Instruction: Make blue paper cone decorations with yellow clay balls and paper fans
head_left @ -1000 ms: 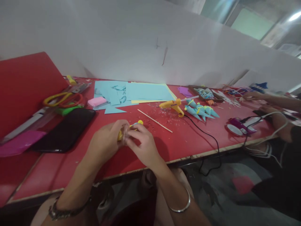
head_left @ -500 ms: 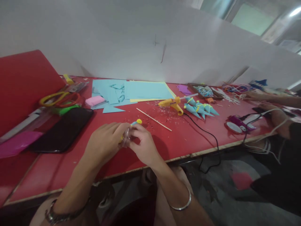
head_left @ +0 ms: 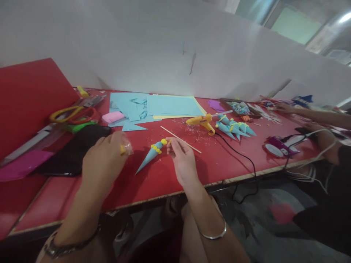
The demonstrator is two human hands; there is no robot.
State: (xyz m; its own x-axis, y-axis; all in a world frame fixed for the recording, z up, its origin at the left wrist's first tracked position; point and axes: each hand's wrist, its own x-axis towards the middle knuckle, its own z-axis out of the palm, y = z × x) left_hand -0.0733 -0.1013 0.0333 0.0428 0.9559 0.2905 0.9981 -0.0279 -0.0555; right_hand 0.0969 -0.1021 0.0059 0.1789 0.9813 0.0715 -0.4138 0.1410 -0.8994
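Blue cone [head_left: 149, 158] with yellow trim: lying on the red tabletop [head_left: 164, 179] between left hand [head_left: 102, 160] and right hand [head_left: 184, 162], tip toward the front edge, red surface showing between tip and edge. Left grip: closed around a clear packet [head_left: 127, 146], near the black phone [head_left: 74, 155]. Right grip: narrow, pinching a small yellow piece [head_left: 169, 141] at the cone's wide end (contact with the cone cannot be determined). Wooden stick [head_left: 171, 133]: just beyond the right hand. Glue gun [head_left: 201, 121]: farther right, its cord [head_left: 248, 160] crossing the front edge

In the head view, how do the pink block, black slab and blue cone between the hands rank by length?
1. Black slab, partly covered by the left hand
2. Blue cone
3. Pink block
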